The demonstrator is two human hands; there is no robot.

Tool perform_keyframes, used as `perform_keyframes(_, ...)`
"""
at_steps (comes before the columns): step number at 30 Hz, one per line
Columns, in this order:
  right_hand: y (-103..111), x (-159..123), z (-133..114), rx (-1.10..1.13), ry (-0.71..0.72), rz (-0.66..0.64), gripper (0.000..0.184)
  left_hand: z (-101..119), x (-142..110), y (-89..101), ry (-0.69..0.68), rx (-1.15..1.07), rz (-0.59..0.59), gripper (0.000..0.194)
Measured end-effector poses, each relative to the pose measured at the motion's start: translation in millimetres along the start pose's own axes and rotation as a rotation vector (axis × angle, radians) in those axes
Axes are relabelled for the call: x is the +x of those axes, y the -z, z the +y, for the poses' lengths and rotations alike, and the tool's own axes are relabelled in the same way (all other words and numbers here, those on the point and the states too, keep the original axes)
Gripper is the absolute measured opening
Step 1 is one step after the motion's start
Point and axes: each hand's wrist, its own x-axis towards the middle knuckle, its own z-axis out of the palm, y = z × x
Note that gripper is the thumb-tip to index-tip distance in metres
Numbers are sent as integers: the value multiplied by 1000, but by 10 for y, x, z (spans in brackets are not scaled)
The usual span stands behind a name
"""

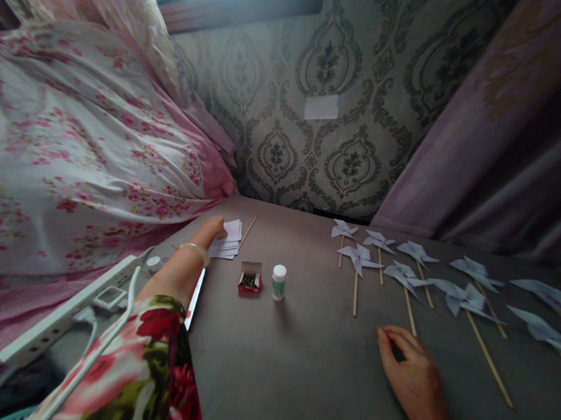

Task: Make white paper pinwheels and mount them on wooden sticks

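Note:
My left hand reaches far forward to the left edge of a stack of white paper sheets. Its fingers are curled in; whether they grip a sheet cannot be made out. My right hand rests on the grey surface with thumb and fingertips drawn together, nothing visible in them. Just beyond it lie several white paper pinwheels on wooden sticks. Between my hands stand a small open red box of little dark metal pieces and a white bottle with a green label. A loose wooden stick lies beside the papers.
Under my left forearm a phone or tablet partly shows. At the left edge are a white power strip with a plugged-in charger and a white cable. Floral fabric hangs at left; a patterned wall stands behind.

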Motion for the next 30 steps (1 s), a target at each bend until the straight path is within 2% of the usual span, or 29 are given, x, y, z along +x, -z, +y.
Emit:
perform_keyframes(5, -11, -6, 18, 0, 5, 0, 37, -12, 18, 0, 67, 82, -84, 37)
perform_keyframes(16, -14, 9, -1, 6, -3, -12, 34, -98, 79, -53, 62, 47, -145, 38)
perform_keyframes(25, -10, 20, -39, 26, -9, -32, 35, -76, 44, 142, 14, -31, -183, 26)
perform_keyframes(30, 1, 19, -45, 31, -18, -44, 35, -63, 68, 147, -12, -82, -170, 23)
